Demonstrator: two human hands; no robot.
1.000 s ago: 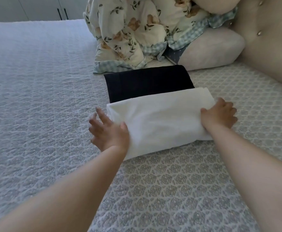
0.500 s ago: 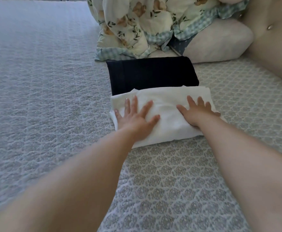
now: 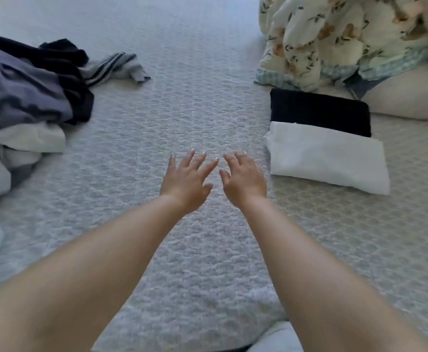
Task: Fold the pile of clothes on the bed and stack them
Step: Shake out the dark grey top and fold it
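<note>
Both hands are out over the middle of the bed [image 3: 207, 85], holding nothing. The left hand [image 3: 186, 180] has its fingers spread and straight; the right hand [image 3: 243, 180], just beside it, has its fingers loosely fanned, thumbs nearly meeting. Whether the palms touch the cover or hover just above it cannot be told.

Off to the right lies the folded white garment [image 3: 327, 161], overlapping the near edge of the folded black garment [image 3: 319, 111] rather than sitting squarely on top of it. Behind those sit a floral quilt [image 3: 334, 39] and a pillow [image 3: 408, 97].

Over on the left waits the pile of clothes [image 3: 27, 97]: dark and blue-grey pieces tangled over white ones, and a grey striped piece [image 3: 116, 69] trailing out toward the centre.

The likely next step is a reach left for another garment, and that's where trouble could start. The pieces are knotted together, so a tug on one may drag its neighbours along, perhaps off the edge. The stack is a worry too: the white piece sits half on, half off the black one, so anything added on top could tilt and slide unless it's squared up first.
</note>
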